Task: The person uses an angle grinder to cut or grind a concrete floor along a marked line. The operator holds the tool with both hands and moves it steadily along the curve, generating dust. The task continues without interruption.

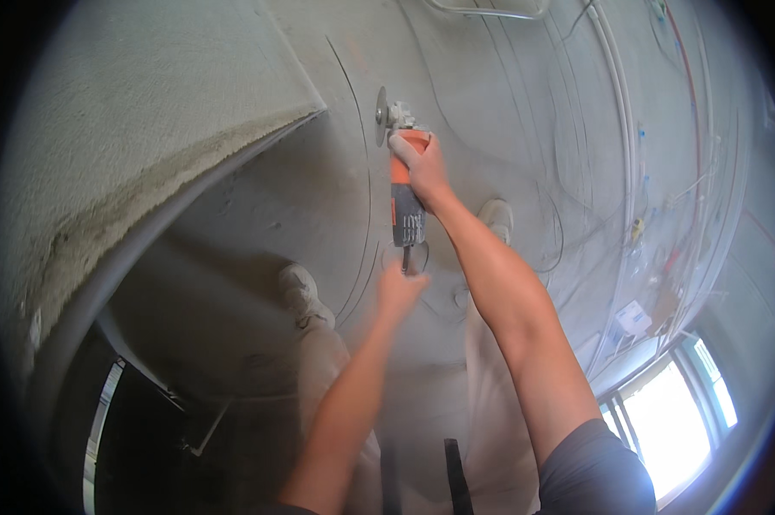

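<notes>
An angle grinder with an orange and dark grey body hangs over the grey floor, its head pointing away from me. My right hand is closed around the orange front part, thumb on the left side. A round cutting disc stands on edge at the left of the metal gear head. At the tool's rear, my left hand is closed on the dark power cord, close to where it leaves the body. That hand is slightly blurred.
At left, a wall edge with rough mortar juts out above a dark recess. Long white pipes and loose cables run along the right. My shoes stand either side of the grinder. A white box lies near the bright window.
</notes>
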A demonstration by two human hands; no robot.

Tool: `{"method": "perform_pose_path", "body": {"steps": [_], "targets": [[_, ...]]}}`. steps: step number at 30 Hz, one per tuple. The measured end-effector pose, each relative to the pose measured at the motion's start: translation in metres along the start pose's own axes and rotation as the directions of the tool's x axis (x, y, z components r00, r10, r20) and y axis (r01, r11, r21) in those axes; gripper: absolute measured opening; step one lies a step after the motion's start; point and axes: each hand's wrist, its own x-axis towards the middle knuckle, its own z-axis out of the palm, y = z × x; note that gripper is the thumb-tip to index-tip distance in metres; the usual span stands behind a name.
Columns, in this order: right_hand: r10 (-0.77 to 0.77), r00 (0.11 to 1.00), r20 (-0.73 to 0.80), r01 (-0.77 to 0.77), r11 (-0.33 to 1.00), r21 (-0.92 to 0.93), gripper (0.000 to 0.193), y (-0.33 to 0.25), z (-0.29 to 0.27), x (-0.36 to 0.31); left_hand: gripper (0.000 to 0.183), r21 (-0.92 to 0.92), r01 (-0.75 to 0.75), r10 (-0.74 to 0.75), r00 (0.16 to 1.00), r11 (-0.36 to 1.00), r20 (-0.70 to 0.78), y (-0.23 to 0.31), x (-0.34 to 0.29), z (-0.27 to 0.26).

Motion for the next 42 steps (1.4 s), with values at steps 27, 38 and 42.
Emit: {"method": "perform_pose_path", "body": {"steps": [27, 38, 42], "targets": [[0.372, 0.915, -0.157, -0.404, 0.856, -0.324, 0.1, 0.262, -0.045, -0.192, 0.078, 0.079, 0.376, -0.382, 0.922, 0.923, 0.068, -0.109, -0.077, 0.022], [0.402, 0.901, -0.163, -0.429, 0.88, -0.203, 0.083, 0.279, -0.03, -0.178, 0.074, 0.332, 0.46, -0.425, 0.888, 0.824, -0.176, -0.123, -0.06, 0.027], [0.372, 0.904, -0.21, -0.417, 0.876, -0.242, 0.082, 0.292, -0.026, -0.173, 0.073, 0.346, 0.447, -0.431, 0.894, 0.825, -0.126, -0.126, -0.052, 0.02]]}}
